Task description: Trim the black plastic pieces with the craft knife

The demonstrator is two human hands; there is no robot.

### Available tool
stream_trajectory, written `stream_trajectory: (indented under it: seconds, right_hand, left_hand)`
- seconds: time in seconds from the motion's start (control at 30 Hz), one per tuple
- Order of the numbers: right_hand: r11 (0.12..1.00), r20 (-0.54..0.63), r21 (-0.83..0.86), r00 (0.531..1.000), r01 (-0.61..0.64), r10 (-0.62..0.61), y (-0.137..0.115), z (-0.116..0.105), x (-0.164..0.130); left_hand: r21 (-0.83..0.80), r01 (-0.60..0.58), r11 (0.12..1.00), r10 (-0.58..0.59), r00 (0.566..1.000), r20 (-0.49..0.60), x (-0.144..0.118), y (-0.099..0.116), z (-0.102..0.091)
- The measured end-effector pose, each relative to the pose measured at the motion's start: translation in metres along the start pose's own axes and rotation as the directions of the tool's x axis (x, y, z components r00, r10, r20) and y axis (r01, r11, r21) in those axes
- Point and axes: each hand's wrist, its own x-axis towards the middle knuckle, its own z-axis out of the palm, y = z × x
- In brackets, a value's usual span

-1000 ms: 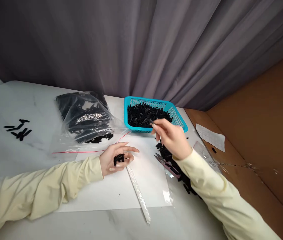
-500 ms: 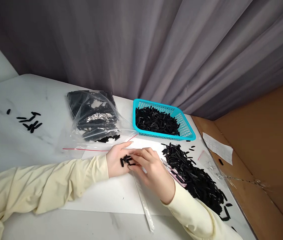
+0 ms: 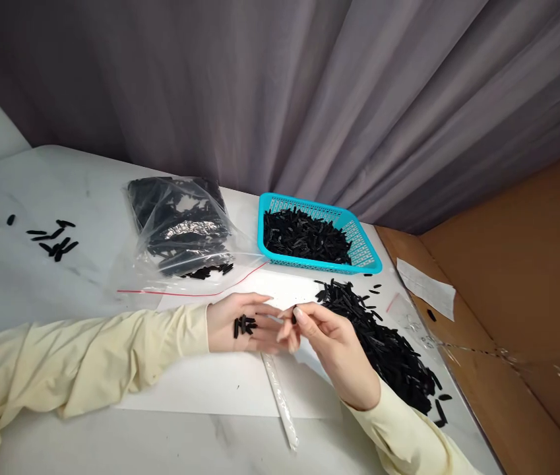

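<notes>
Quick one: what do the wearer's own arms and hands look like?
Long, pale-yellow fabric left sleeve and matching right sleeve: loose, creased, wrist-length, no visible markings or cables. Bare human left grip and right grip: ungloved, no rings visible.

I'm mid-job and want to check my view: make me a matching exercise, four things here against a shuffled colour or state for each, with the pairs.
1. Left hand
2. Right hand
3. Basket
4. Large plastic bag

A. Turquoise, with perforated sides
B. Pinching a dark piece
C. Transparent, black contents showing through
D. Palm up, bearing several black pieces

Pairs: 1-D, 2-B, 3-A, 4-C
</notes>
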Motion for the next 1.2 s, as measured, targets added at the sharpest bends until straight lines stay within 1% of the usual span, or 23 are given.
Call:
stream_trajectory:
  seconds: [0.03, 0.07, 0.1, 0.13, 0.2, 0.27, 0.33, 0.4, 0.5, 0.7, 0.87, 0.97, 1.1, 1.2]
  right_hand:
    - [0.985, 0.040, 0.147, 0.996, -0.085, 0.080, 0.001, -0.003, -0.004]
    - [0.954, 0.089, 0.257, 0.987, -0.156, 0.137, 0.005, -0.006, -0.007]
    - [0.920, 0.133, 0.330, 0.975, -0.211, 0.176, 0.010, -0.008, -0.011]
    - [0.891, 0.170, 0.378, 0.965, -0.252, 0.200, 0.016, -0.009, -0.013]
    - [0.855, 0.226, 0.430, 0.952, -0.288, 0.207, 0.029, -0.011, -0.016]
    - [0.847, 0.270, 0.444, 0.945, -0.294, 0.186, 0.039, -0.011, -0.016]
    - [0.849, 0.313, 0.436, 0.935, -0.298, 0.167, 0.043, -0.011, -0.015]
    - [0.852, 0.330, 0.433, 0.931, -0.295, 0.155, 0.044, -0.010, -0.014]
    - [0.846, 0.323, 0.448, 0.935, -0.289, 0.148, 0.043, -0.012, -0.014]
    - [0.813, 0.326, 0.500, 0.935, -0.297, 0.141, 0.047, -0.015, -0.013]
    - [0.786, 0.302, 0.545, 0.943, -0.293, 0.142, 0.046, -0.015, -0.013]
    - [0.763, 0.291, 0.570, 0.944, -0.304, 0.159, 0.044, -0.014, -0.013]
    - [0.756, 0.264, 0.584, 0.950, -0.295, 0.167, 0.039, -0.010, -0.013]
    - [0.803, 0.227, 0.544, 0.964, -0.242, 0.137, 0.024, -0.008, -0.006]
  left_hand:
    - [0.106, 0.023, 0.994, -0.025, 1.000, 0.015, 0.000, -0.001, 0.000]
    - [0.214, 0.024, 0.977, -0.029, 0.999, 0.020, 0.000, -0.002, 0.000]
    - [0.313, 0.000, 0.950, -0.006, 1.000, 0.017, -0.001, -0.004, 0.001]
    - [0.390, -0.041, 0.920, 0.042, 0.999, 0.007, -0.002, -0.005, 0.002]
    - [0.491, -0.114, 0.864, 0.138, 0.990, -0.012, -0.004, -0.009, 0.004]
    - [0.561, -0.144, 0.815, 0.182, 0.983, -0.012, -0.006, -0.013, 0.008]
    - [0.625, -0.176, 0.761, 0.232, 0.973, -0.009, -0.006, -0.018, 0.011]
    - [0.678, -0.213, 0.703, 0.297, 0.955, -0.008, -0.006, -0.021, 0.013]
    - [0.727, -0.234, 0.646, 0.350, 0.937, -0.009, -0.006, -0.025, 0.013]
    - [0.771, -0.243, 0.588, 0.350, 0.936, 0.028, -0.007, -0.023, 0.010]
    - [0.778, -0.246, 0.578, 0.356, 0.934, 0.030, -0.007, -0.023, 0.010]
    - [0.791, -0.261, 0.553, 0.385, 0.922, 0.035, -0.007, -0.024, 0.012]
    - [0.817, -0.311, 0.486, 0.495, 0.868, 0.036, -0.007, -0.026, 0.017]
    - [0.820, -0.367, 0.439, 0.599, 0.800, 0.037, -0.007, -0.018, 0.026]
